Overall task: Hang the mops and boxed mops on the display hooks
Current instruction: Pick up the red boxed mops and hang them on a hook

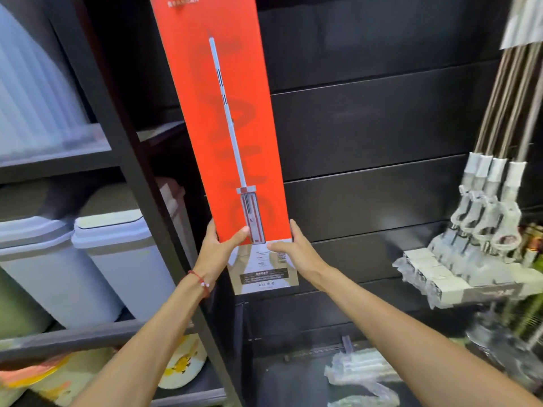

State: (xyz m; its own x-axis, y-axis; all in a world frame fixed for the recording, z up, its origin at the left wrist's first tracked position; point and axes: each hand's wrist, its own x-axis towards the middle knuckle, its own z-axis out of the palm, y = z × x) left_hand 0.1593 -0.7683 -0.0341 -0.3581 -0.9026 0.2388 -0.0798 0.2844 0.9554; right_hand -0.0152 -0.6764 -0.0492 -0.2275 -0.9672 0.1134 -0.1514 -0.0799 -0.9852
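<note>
In the head view, one boxed mop (pixel 226 118) stands nearly upright in the middle of the frame, its long axis running from the lower centre up past the top edge and leaning slightly to the upper left. Its face is bright orange-red with a printed picture of a slim white mop, handle up and flat head down; the bottom band is pale with small dark print too fine to read. It sits against the black slatted wall (pixel 382 118). The left hand (pixel 219 245) clamps the lower left edge, thumb across the front; a red string bracelet (pixel 200 282) circles that wrist. The right hand (pixel 296 248) clamps the lower right edge, thumb lying over the pale band. At the right of the frame four mops (pixel 484 201) hang in a close row, metal handles rising to the upper right and wrapped flat heads low. At the left, a dark shelf unit (pixel 123 160) holds two pale lidded bins (pixel 97 259). At the bottom centre lies crumpled clear plastic wrap (pixel 361 377).
</note>
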